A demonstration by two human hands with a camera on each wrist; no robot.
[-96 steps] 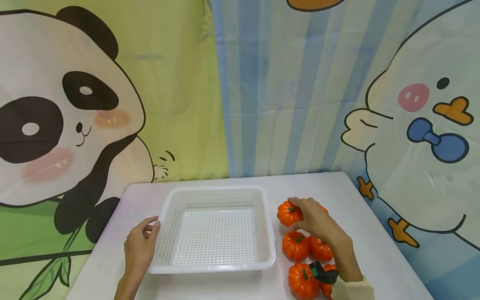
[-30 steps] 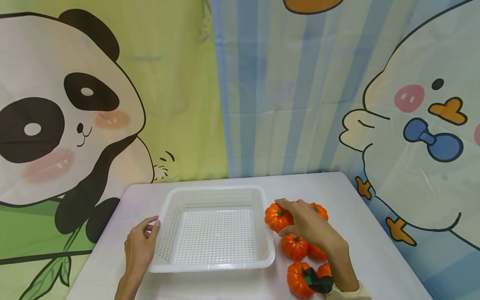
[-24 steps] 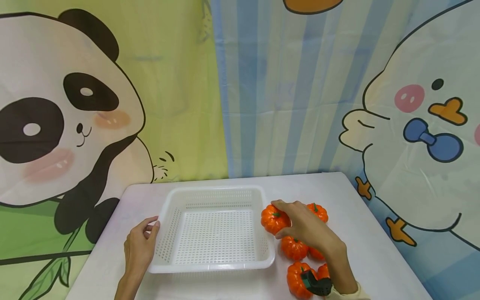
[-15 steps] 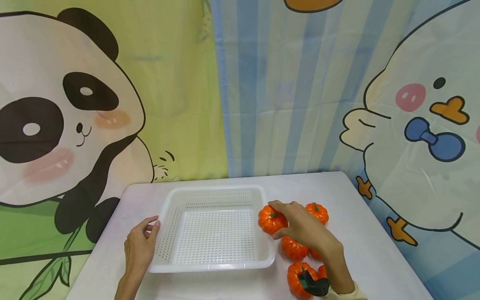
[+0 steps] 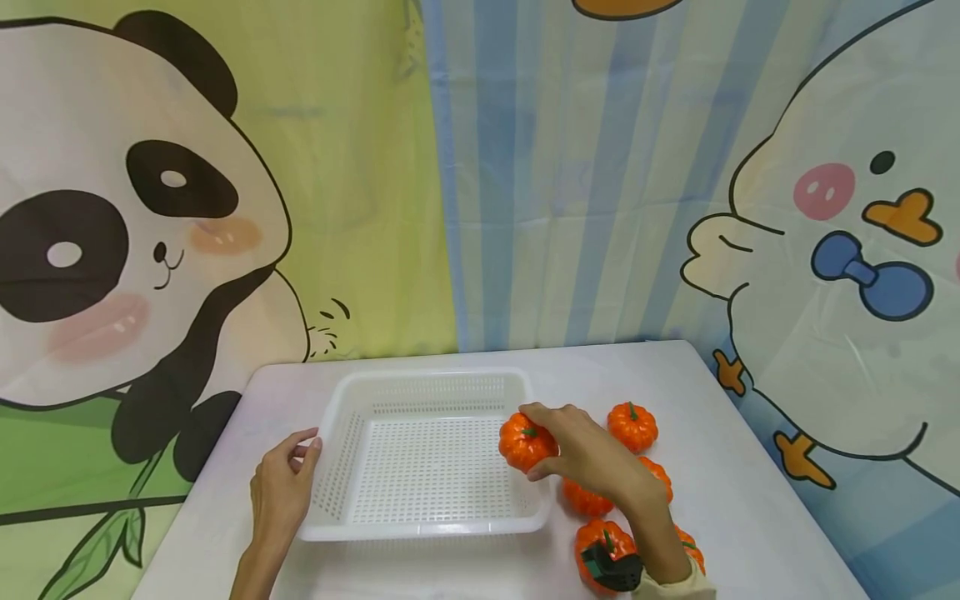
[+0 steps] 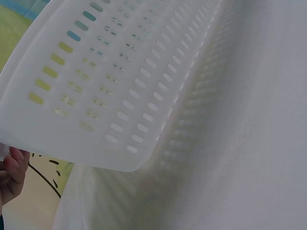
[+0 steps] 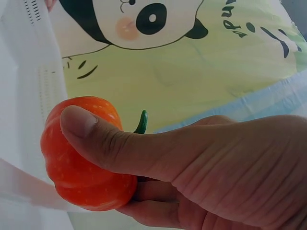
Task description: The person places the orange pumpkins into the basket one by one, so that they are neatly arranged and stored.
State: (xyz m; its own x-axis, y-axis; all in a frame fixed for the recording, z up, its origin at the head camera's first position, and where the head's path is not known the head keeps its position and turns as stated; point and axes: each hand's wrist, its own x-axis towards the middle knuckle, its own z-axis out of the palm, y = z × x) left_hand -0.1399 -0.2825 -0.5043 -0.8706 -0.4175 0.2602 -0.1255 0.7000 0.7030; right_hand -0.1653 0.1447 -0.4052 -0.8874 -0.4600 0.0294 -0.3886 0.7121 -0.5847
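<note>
My right hand (image 5: 592,457) grips a small orange toy pumpkin (image 5: 523,443) with a green stem, holding it above the right side of a white plastic basket (image 5: 420,529). In the right wrist view the thumb lies across the pumpkin (image 7: 79,175) and the fingers curl behind it. At the basket's left rim my left hand (image 5: 277,492) holds on with thumb and bent fingers. Only those fingers (image 6: 15,167) show in the left wrist view, under the rim's corner beside the slotted basket wall (image 6: 81,143); their exact contact is partly hidden.
Several more orange pumpkins (image 5: 632,427) sit on the white table (image 5: 750,517) to the basket's right, some partly behind my right arm. A black and green wrist camera (image 5: 613,567) covers part of the nearest pumpkin (image 5: 596,533). Behind the table hangs a cartoon-printed curtain (image 5: 375,208).
My right hand has taken hold of the pumpkin at the back of the group and carried it left over the basket's right rim. The left hand and basket have stayed in place.
</note>
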